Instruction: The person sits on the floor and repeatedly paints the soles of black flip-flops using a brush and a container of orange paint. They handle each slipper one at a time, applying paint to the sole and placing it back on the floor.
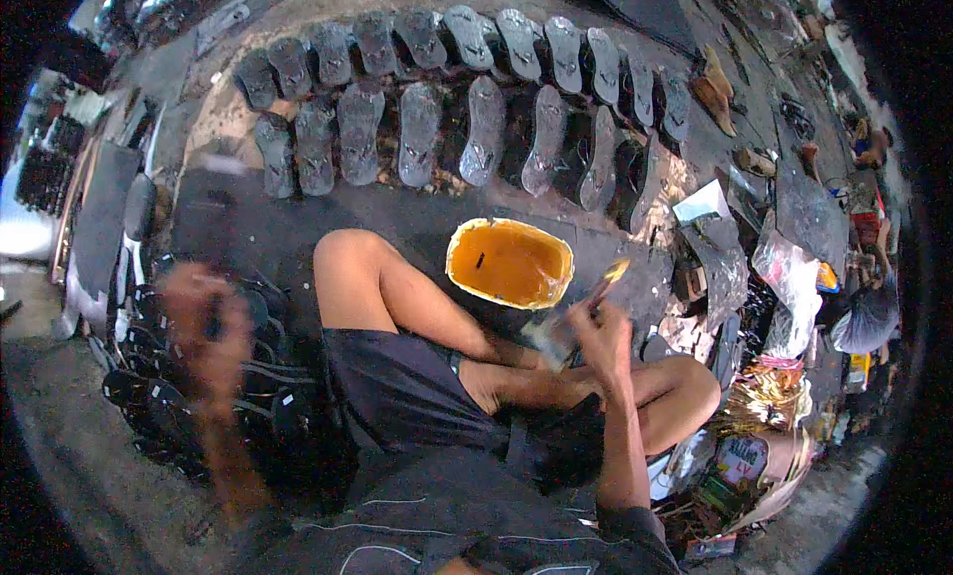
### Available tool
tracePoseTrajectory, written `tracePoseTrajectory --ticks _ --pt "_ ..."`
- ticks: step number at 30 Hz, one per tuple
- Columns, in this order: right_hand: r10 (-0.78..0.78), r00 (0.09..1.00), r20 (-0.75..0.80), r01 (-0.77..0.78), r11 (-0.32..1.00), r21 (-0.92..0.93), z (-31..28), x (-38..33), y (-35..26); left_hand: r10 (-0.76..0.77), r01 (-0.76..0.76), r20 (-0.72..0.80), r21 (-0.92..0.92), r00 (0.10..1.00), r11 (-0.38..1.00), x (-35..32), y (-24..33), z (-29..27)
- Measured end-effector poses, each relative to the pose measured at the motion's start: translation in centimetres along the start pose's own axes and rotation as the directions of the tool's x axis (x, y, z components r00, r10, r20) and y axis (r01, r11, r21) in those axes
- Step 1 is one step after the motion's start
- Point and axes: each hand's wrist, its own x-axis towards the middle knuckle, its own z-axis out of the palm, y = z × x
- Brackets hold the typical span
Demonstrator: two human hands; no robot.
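My right hand (604, 339) is closed round a thin brush (602, 289), its tip coated in yellow-orange glue and pointing up and away. Just left of that hand, in front of my crossed legs, stands a pale-rimmed tub (452, 250) of amber glue with a small dark bit in it. My left hand (204, 312) is raised at the left, over a pile of black strapped sandals (268, 372). Motion smears its fingers, so whether it holds anything is unclear. A dark blur lies just beyond it.
Two curved rows of dark sandal soles (420, 133) lie across the ground ahead. At the right are a grey sheet (717, 262), clear plastic bags (789, 292), wooden shoe forms (713, 91) and scattered scraps. More dark material (104, 193) leans at the far left.
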Motion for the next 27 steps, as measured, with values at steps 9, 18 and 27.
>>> tracePoseTrajectory --ticks 9,18,27 --pt "0.085 0.995 0.059 -0.054 -0.055 0.997 -6.8 1.1 -2.7 0.132 -0.023 0.418 -0.256 0.899 0.966 -7.0 8.1 7.5" --pt "-0.661 0.669 -0.339 0.740 0.555 0.379 -2.7 -3.5 -12.2 0.185 0.536 0.746 -0.261 0.640 -0.803 -4.3 18.6 8.8" --pt "-0.727 0.375 -0.575 0.911 0.405 0.083 1.4 -6.7 -11.1 0.158 0.616 0.758 -0.369 0.633 -0.696 -3.7 19.3 9.4"
